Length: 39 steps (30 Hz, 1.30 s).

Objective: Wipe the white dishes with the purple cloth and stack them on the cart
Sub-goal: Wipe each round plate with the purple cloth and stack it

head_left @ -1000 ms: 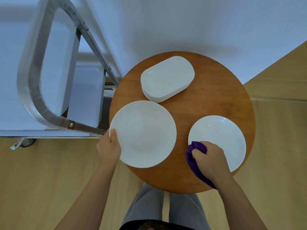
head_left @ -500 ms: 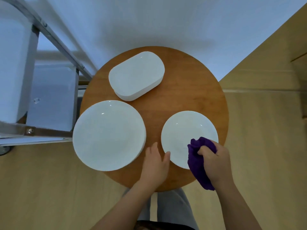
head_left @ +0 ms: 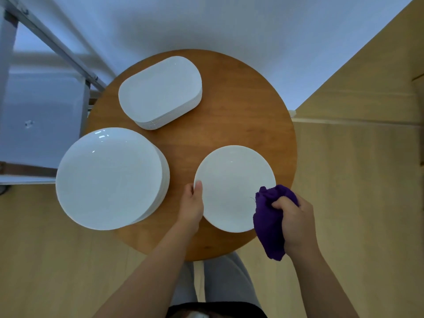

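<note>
A: Where is the cloth [head_left: 271,220]?
B: Bunched in the right hand [head_left: 296,222], whose fingers [head_left: 281,204] curl round it. One end lies on the near right rim of the small plate [head_left: 234,184]; the other end hangs past the edge of the surface [head_left: 241,106].

A: And the left hand [head_left: 192,206]?
B: It pinches the small plate's left rim, thumb on top. The fingers beneath are hidden, so I cannot tell how they lie.

A: What other dishes are there?
B: A stack of big round plates [head_left: 110,177] stands at the left, overhanging the edge of the round wooden surface. A stack of oblong plates [head_left: 160,90] sits at the far side. The three groups stand apart from one another.

A: The cart [head_left: 43,125]?
B: At the left, beside the surface, with a metal frame bar and a pale shelf. A wheel shows at the picture's left edge.

A: Anything else?
B: Grey trousers below the surface, and a light wooden floor all round.
</note>
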Each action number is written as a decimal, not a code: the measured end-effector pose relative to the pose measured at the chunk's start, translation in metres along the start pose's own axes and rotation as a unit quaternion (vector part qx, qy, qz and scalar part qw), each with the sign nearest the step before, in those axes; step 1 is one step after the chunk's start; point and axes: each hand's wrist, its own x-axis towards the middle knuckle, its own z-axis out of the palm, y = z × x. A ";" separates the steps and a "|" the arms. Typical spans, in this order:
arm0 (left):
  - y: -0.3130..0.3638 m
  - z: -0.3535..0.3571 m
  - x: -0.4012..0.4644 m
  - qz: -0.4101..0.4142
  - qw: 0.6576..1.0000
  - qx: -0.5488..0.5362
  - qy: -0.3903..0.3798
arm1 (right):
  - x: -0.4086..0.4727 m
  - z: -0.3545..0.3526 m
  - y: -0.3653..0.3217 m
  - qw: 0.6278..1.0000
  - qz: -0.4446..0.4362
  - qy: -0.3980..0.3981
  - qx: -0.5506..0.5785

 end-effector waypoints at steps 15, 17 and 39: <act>0.041 0.012 -0.049 0.023 0.950 -0.283 -0.127 | -0.005 0.029 0.013 0.928 -0.132 0.024 -0.347; 0.043 0.011 -0.060 0.042 0.953 -0.272 -0.130 | -0.005 0.039 0.010 0.889 -0.163 0.107 -0.415; 0.086 -0.005 -0.094 0.166 0.971 -0.163 -0.051 | 0.005 0.098 -0.046 0.858 -0.435 0.002 -0.272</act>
